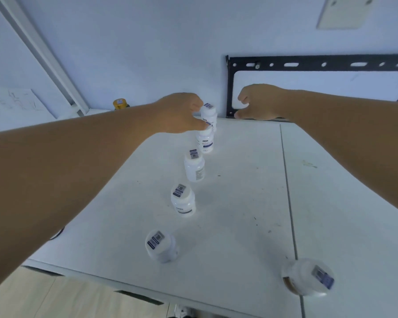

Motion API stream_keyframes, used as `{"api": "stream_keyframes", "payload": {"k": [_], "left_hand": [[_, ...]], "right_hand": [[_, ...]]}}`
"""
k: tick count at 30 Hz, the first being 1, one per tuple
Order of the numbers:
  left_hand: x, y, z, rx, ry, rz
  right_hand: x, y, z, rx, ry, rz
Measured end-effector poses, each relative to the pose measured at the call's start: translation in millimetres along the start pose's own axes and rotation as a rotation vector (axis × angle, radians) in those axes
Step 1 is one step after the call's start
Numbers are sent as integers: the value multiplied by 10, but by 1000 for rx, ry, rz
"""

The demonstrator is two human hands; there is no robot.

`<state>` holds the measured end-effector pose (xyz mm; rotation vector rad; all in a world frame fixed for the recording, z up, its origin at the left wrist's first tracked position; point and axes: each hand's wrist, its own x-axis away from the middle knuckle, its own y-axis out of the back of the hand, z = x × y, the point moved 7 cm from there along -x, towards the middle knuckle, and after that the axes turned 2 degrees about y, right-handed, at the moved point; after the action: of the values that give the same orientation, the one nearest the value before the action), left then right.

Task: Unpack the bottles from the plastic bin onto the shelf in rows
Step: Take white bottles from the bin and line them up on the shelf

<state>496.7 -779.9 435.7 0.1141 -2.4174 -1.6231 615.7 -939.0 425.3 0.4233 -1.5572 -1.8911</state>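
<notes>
1. At the far end of the row, close to the back wall, the far bottle (209,112) is on the shelf (239,180) with the left grip (179,113) on it. Fingers curl over its cap and the thumb closes in from below.
2. Orientation: the far bottle is upright, with its long axis vertical and its labelled cap pointing up. Whether its base is fully down cannot be confirmed, because the bottle in front hides the contact.
3. Step in hand, as judged: setting this bottle at the head of the row. The next move calls for a clean release upward without knocking the second bottle (205,140), which stands just beside it and partly under the thumb.
4. Row: the second bottle, third bottle (194,166), fourth bottle (183,200) and nearest bottle (161,246) run towards the front edge. All are upright with caps up and stand apart from one another, and the line drifts leftward as it nears the viewer.
5. The right grip (257,102) hovers to the right of the far bottle and apart from it — fingers loosely curled, thumb out, holding nothing.
6. A lone bottle (308,276) stands near the front edge, well apart to the right. It is blurred, and I judge it the start of another row.
7. Surroundings: the plastic bin is not in view. A black bracket (308,65) is fixed to the wall, and a yellow-capped container (120,104) sits at the back left.
</notes>
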Motion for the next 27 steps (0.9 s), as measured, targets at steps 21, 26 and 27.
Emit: {"api": "stream_keyframes", "payload": {"k": [21,26,27], "left_hand": [[1558,-490,-2743,22,-707,188],[2250,-862,-3658,11,-850,256],[2392,-979,-3844,0,-880,270]], "right_hand": [[3798,359,-676,-16,-576,-195],[5148,379,-1017,-13,-795,-213],[5412,335,-1096,-14,-833,-201]]}}
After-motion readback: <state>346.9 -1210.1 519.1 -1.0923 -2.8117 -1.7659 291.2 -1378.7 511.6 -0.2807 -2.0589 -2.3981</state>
